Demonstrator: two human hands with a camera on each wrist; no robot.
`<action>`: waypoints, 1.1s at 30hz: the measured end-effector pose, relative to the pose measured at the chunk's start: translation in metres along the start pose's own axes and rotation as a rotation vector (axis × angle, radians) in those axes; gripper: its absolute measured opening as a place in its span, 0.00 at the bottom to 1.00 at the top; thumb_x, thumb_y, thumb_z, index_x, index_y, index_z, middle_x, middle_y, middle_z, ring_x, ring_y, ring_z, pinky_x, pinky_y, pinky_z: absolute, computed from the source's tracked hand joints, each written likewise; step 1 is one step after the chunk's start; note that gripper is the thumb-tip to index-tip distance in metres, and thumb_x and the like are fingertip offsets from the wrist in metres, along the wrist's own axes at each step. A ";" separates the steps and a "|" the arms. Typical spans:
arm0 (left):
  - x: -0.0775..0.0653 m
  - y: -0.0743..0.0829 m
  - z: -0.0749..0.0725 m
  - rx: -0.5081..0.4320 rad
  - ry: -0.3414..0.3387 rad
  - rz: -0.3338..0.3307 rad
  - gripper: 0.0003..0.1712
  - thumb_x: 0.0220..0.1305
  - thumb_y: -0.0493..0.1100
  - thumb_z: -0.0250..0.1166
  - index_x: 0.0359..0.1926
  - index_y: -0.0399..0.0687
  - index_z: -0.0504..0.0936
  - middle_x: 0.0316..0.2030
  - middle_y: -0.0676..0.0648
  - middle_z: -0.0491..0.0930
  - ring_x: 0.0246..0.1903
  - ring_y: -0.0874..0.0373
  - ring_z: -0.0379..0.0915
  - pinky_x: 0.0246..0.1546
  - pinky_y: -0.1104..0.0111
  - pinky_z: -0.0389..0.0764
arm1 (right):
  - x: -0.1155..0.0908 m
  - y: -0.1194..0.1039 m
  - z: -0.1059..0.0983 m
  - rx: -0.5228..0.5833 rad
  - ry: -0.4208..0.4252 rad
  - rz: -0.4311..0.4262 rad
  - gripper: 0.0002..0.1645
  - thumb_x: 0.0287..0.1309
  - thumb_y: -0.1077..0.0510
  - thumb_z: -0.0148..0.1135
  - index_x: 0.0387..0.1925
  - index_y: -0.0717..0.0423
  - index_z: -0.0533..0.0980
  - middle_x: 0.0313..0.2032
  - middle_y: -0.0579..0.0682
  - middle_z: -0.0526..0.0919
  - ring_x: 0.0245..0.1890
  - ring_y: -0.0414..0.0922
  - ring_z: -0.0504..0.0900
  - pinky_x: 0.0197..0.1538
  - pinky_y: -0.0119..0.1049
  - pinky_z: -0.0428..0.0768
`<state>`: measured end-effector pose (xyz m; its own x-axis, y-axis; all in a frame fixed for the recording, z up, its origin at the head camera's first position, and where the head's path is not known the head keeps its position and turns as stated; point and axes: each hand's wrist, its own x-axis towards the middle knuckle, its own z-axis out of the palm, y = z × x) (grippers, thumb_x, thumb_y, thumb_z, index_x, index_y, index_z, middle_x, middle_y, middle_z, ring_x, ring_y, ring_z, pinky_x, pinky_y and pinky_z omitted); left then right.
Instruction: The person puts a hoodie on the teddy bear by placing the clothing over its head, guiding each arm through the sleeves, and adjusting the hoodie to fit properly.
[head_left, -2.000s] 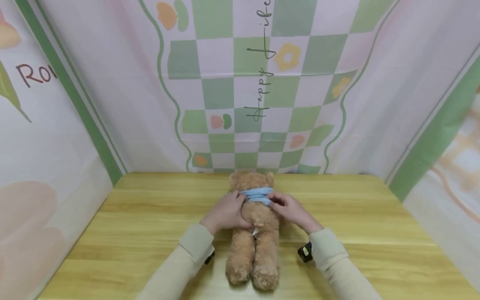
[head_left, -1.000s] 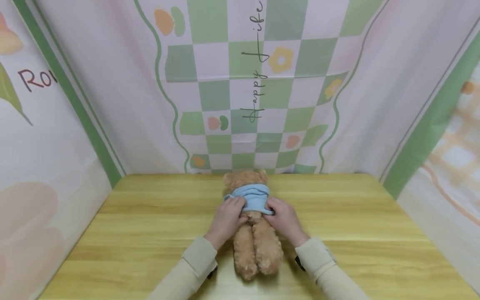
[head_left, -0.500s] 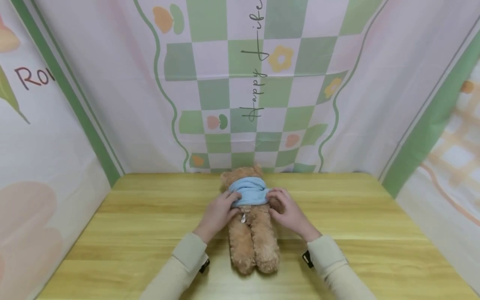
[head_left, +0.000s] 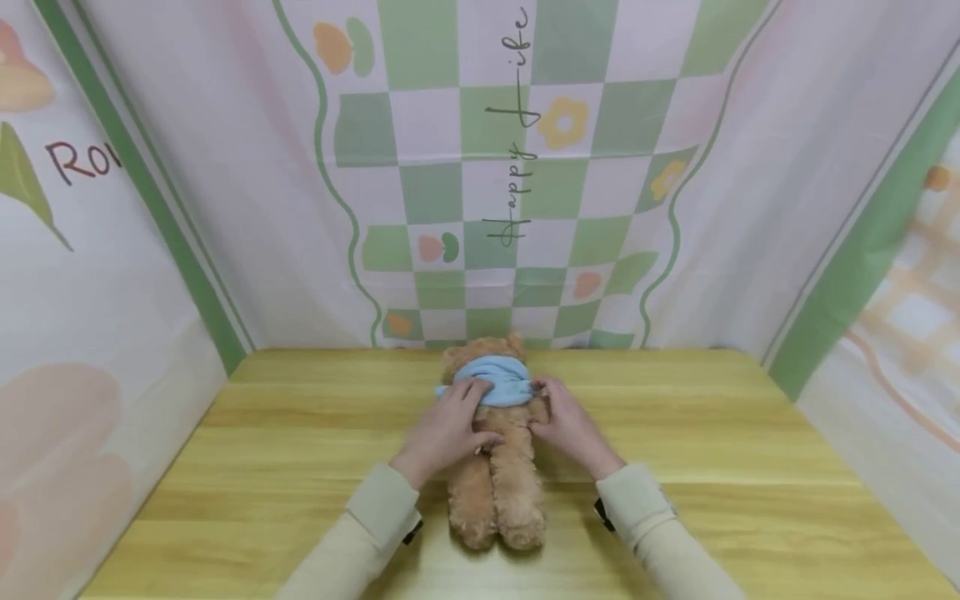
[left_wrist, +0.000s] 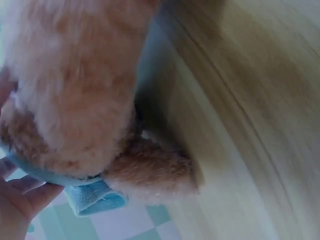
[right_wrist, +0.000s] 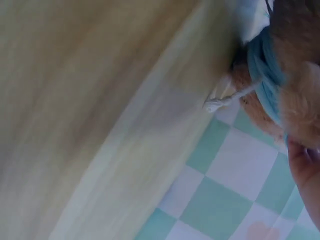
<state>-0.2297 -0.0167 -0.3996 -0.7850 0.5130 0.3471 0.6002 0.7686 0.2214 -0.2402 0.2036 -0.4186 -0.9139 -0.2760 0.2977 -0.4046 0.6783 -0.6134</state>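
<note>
A brown teddy bear lies with its back up on the table, head toward the back wall. Bunched round its upper body is a blue shirt. My left hand holds the shirt near its lower edge, thumb spread on the bear's lower back. In the left wrist view, the fingers lie at the blue hem. My right hand grips the bear's arm beside the shirt edge. A white knotted cord hangs from the shirt in the right wrist view. Fur hides some fingertips.
The wooden table extends on both sides of the bear. Its back edge meets a green-and-white checkered curtain. Printed cloth panels stand at the left and right. Black wrist devices show at the cuffs.
The shirt was a narrow band, came lower over the back, then bunched slightly upward. My right hand moved inward onto the bear's arm; my left hand shifted across its back.
</note>
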 end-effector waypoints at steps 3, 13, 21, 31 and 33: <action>0.001 0.000 0.004 -0.025 -0.002 -0.002 0.33 0.61 0.58 0.63 0.65 0.55 0.68 0.64 0.42 0.67 0.62 0.46 0.68 0.57 0.55 0.77 | 0.000 -0.002 0.002 -0.004 0.046 0.008 0.23 0.48 0.69 0.66 0.46 0.65 0.67 0.45 0.60 0.70 0.38 0.47 0.72 0.36 0.35 0.73; -0.001 -0.004 0.016 0.109 0.227 0.151 0.17 0.63 0.50 0.64 0.53 0.57 0.78 0.52 0.43 0.75 0.50 0.48 0.76 0.41 0.61 0.83 | 0.001 0.003 0.003 0.032 -0.018 -0.025 0.30 0.50 0.68 0.65 0.57 0.64 0.71 0.55 0.62 0.76 0.52 0.58 0.77 0.54 0.52 0.77; 0.000 -0.003 0.018 0.142 0.281 0.104 0.15 0.62 0.42 0.65 0.50 0.56 0.79 0.50 0.42 0.76 0.45 0.49 0.78 0.29 0.64 0.82 | -0.004 0.008 -0.010 0.046 -0.209 -0.105 0.36 0.53 0.62 0.67 0.63 0.65 0.66 0.62 0.66 0.70 0.57 0.61 0.74 0.52 0.50 0.79; 0.004 0.006 0.022 0.190 0.352 0.035 0.14 0.57 0.40 0.68 0.46 0.58 0.80 0.44 0.47 0.76 0.38 0.54 0.77 0.17 0.70 0.74 | -0.002 0.012 -0.005 0.005 -0.092 -0.188 0.22 0.45 0.70 0.70 0.46 0.64 0.75 0.46 0.59 0.78 0.40 0.47 0.78 0.40 0.35 0.79; 0.005 0.007 0.023 0.208 0.360 0.023 0.15 0.56 0.39 0.68 0.45 0.58 0.80 0.43 0.47 0.76 0.36 0.55 0.76 0.17 0.71 0.72 | -0.001 0.013 -0.001 0.012 -0.040 -0.181 0.19 0.43 0.71 0.70 0.40 0.62 0.75 0.41 0.57 0.79 0.34 0.43 0.75 0.35 0.32 0.77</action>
<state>-0.2328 0.0003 -0.4176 -0.6463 0.3929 0.6542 0.5442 0.8382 0.0343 -0.2445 0.2132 -0.4265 -0.8268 -0.4196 0.3746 -0.5624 0.6072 -0.5613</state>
